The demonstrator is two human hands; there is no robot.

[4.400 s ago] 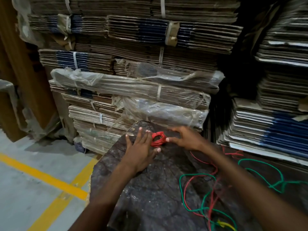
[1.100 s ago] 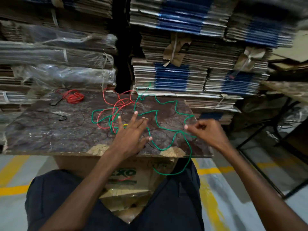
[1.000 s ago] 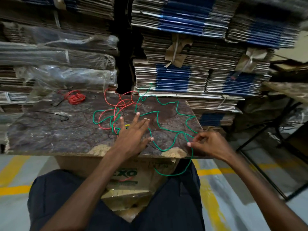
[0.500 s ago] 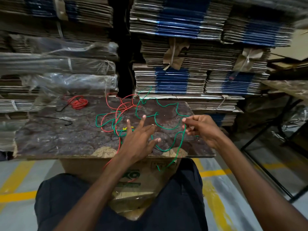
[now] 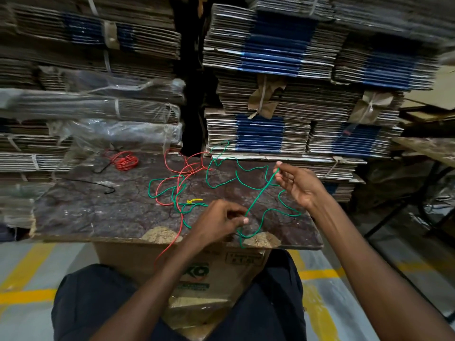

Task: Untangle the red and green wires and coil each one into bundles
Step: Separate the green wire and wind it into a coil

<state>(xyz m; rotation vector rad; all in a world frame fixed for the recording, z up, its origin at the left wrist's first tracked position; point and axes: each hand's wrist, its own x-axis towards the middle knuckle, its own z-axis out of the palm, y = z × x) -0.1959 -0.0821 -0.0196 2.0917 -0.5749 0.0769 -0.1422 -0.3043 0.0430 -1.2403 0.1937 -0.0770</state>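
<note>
Stretching a length of the green wire [image 5: 258, 200] between both hands, you've got it lifted off the tabletop [image 5: 98, 212] in a slanted line, high at the right and low at the left. Your right hand [image 5: 299, 185] is raised, palm turned toward you, thumb and forefinger pinching the wire near its upper end; your left hand [image 5: 219, 221] sits low by the near edge, fingers curled in and nipping the same strand, though motion blur there makes the exact contact hard to read. That wire looks thin, light and springy, the sort that holds its kinks and wants to snap back into loops, so I'd judge a pinch close to the free end is the right hold, feeding it hand over hand. The rest of the green trails in loose bends across the right half of the tabletop, with one loop dipping over the front edge. To the left it crosses the red wire [image 5: 182, 173] in a knot of overlapping loops, and a red tail hangs down past the edge over the cardboard box [image 5: 221, 262]. A small yellow tie [image 5: 194, 200] lies right at that crossing. Pull gently: a hard tug could cinch the tangle tighter. Far left at the back, a coiled red bundle [image 5: 125, 162] already rests finished, well apart from the mess.
</note>
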